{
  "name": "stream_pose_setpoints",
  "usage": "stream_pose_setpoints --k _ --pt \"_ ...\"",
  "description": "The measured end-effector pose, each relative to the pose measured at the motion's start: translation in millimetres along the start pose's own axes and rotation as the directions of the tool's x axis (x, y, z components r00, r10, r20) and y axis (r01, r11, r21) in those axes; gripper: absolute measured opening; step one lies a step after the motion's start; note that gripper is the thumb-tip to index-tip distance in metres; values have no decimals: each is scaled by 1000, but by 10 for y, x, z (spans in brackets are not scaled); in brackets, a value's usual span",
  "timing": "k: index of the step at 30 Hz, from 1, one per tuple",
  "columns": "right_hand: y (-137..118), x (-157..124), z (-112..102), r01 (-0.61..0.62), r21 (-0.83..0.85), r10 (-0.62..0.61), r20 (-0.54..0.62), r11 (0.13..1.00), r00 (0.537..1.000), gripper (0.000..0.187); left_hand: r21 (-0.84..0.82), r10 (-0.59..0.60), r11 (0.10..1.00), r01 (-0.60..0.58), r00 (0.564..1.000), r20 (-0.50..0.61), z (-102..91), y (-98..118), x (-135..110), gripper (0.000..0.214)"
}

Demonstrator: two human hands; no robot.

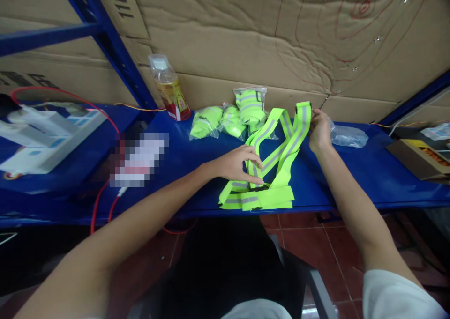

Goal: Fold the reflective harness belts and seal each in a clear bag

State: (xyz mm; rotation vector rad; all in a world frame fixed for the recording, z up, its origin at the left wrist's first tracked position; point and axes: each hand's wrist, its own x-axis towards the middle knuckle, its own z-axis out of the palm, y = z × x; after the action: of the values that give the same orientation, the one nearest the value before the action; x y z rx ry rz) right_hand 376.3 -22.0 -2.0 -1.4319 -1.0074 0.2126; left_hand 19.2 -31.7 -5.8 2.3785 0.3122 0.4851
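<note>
A neon-yellow reflective vest (293,143) made of straps with grey stripes is spread near the front of the blue table. My left hand (236,164) is over its left strap, thumb and fingers apart in a curve; whether they touch the strap is unclear. At the vest's upper right, my right hand (320,130) has its fingers closed at the raised strap end, partly hidden behind it. The wide waist band (270,198) lies along the table's front edge. Several clear bags of folded yellow vests (250,106) sit behind it.
A drink bottle (171,89) stands by the cardboard wall (225,33). To the left are a white power strip (52,138), a red cable (94,206) and a blurred-out item (140,159). Crumpled clear plastic (349,136) and an open carton (415,159) are at right.
</note>
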Motion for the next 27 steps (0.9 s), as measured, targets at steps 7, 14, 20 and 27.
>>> stream_pose_setpoints --k 7,14,20,27 --pt "-444 -338 -83 279 94 -280 -3 956 960 21 -117 8 993 -11 1000 -27 -65 -61 5 33" --pt "-887 -926 126 -102 58 -61 997 993 -35 62 -190 -74 980 58 994 -77 -94 -117 44 41" --pt "-1273 -1447 -140 292 -67 44 995 954 86 50 -119 43 992 -50 997 -57 -58 -167 55 25" --pt "-1985 -1846 -857 443 -51 78 996 895 -43 33 -147 90 985 -92 996 -25 -6 -173 61 26"
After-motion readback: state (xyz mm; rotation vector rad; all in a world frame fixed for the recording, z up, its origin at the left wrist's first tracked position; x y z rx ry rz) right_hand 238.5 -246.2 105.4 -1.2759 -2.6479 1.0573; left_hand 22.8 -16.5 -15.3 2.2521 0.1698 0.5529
